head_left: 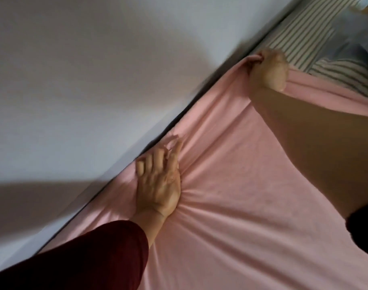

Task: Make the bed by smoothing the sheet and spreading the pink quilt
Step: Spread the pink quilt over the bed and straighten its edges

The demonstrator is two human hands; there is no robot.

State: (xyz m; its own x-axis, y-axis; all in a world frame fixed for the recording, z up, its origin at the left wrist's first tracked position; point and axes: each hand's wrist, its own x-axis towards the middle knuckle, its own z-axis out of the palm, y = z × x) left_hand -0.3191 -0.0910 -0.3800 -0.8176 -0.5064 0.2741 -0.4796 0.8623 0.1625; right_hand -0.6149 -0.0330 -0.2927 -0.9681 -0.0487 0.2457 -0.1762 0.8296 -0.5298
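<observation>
The pink quilt (241, 195) covers most of the bed, from the centre to the lower right. My left hand (160, 181) lies on it near the wall-side edge, fingers bunching the fabric so that creases fan out from under the palm. My right hand (268, 70) is farther up the same edge, closed on the quilt's corner, which is pulled taut along the wall. Beyond that corner a striped sheet (304, 40) shows at the top right.
A plain white wall (84, 80) runs diagonally along the bed's far side, with a dark narrow gap (178, 120) between wall and mattress. Pale blue bedding (354, 32) lies rumpled on the striped sheet at the top right corner.
</observation>
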